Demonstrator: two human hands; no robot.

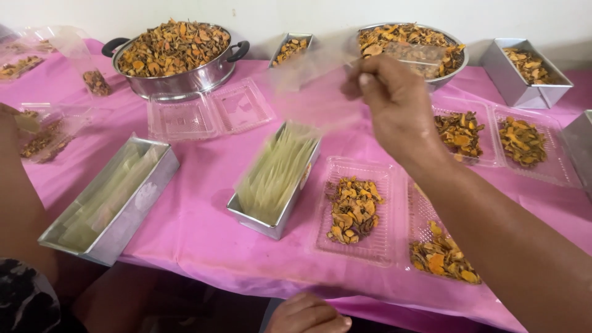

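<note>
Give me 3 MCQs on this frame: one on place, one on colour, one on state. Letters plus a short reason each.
1. Where does the big two-handled pot stand?
A. at the back left of the table
B. at the front right edge
C. on the floor

2. What colour is the tablecloth?
A. green
B. white
C. pink

3. What is the right hand doing?
A. lying flat on the table
B. holding up a clear plastic bag
C. gripping a pot handle

Answers: 1 A, the pot sits far left near the wall. 2 C, pink cloth shows between all the trays. 3 B, the fingers pinch the blurred see-through bag in the air above the narrow metal tin.
</note>
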